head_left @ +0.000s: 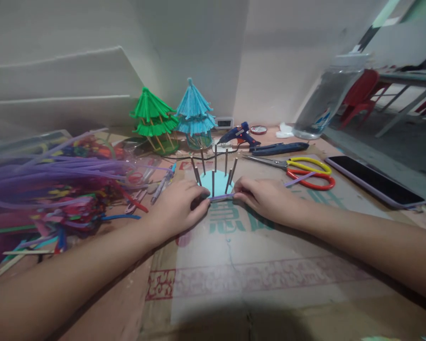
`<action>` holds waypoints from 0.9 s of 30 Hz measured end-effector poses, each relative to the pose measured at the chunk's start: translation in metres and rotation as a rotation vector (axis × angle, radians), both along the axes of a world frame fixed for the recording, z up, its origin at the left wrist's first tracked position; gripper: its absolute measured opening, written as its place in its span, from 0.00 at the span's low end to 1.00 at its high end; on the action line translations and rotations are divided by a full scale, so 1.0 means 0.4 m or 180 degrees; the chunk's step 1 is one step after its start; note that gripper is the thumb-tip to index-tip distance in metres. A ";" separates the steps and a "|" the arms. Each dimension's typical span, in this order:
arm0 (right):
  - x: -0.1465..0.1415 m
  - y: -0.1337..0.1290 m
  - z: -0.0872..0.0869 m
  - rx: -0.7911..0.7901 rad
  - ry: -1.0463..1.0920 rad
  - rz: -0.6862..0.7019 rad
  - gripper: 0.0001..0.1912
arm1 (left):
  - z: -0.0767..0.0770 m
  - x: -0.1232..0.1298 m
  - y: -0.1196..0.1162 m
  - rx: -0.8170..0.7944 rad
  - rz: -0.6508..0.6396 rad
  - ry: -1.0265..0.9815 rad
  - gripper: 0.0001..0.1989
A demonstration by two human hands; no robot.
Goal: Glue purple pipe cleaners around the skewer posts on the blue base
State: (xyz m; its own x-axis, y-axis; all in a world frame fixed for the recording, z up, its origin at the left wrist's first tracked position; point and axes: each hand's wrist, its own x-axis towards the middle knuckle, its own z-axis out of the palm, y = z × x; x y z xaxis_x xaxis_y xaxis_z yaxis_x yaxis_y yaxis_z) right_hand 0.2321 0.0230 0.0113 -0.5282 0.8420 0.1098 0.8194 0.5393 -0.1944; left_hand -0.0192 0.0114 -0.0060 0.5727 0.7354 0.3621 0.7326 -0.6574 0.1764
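Our left hand (184, 201) and right hand (257, 193) pinch the purple strip (222, 197), running left-right at the near edge of the blue disc (220, 183).

Pinkish tabletop (113, 308): printed cardboard (159, 263) at centre; green model (152, 113) and blue model (195, 113) behind.

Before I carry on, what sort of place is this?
Probably a craft worktable set by a wall: there are bunched purple strips at the left, a blue glue gun towards the back and scissors at the right.
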 end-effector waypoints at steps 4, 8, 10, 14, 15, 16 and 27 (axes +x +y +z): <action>0.003 -0.003 0.002 0.0047 -0.0107 -0.0011 0.10 | -0.002 -0.001 0.005 0.0077 -0.0041 0.0035 0.13; 0.006 -0.005 0.009 -0.0066 -0.0150 -0.0054 0.10 | -0.004 0.000 0.006 0.0111 -0.0058 0.0057 0.13; 0.007 -0.002 0.010 -0.0079 -0.0166 -0.0080 0.11 | -0.004 0.000 0.006 0.0136 -0.0074 0.0075 0.14; 0.006 0.007 0.005 -0.0018 -0.0185 -0.0091 0.12 | -0.004 -0.001 0.008 0.0155 -0.0115 0.0048 0.14; 0.006 0.010 0.003 0.0002 -0.0192 -0.0095 0.12 | -0.005 -0.001 0.008 0.0159 -0.0120 0.0033 0.14; 0.005 0.012 0.002 0.0019 -0.0203 -0.0096 0.12 | -0.006 -0.001 0.009 0.0161 -0.0119 0.0031 0.14; 0.023 0.022 -0.011 0.0173 0.0018 0.0131 0.12 | -0.004 0.006 0.011 0.0117 -0.0029 0.0113 0.12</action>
